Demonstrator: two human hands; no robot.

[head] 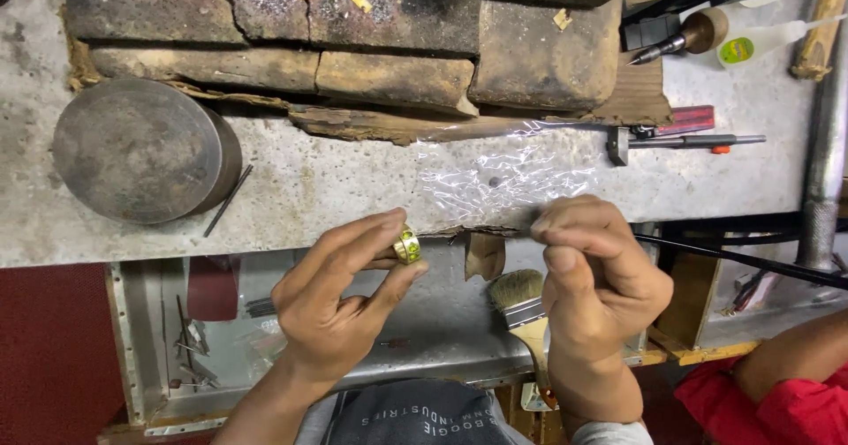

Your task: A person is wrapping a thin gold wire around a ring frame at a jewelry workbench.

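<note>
My left hand [340, 299] pinches a gold ring with green stones [407, 247] between thumb and fingertips, held up over the edge of the workbench [336, 184]. My right hand [596, 273] is closed in a pinch a little to the right of the ring, at about the same height. What its fingers hold is too small and blurred to make out. The two hands are apart, with a gap between them.
A round metal block [141, 149] sits at the bench's left. Charred firebricks [353, 30] line the back, with a clear plastic sheet [508, 176] in front. A brush [521, 299] lies in the tray below. Hand tools [680, 140] lie right. Another person's red sleeve [777, 401] shows at bottom right.
</note>
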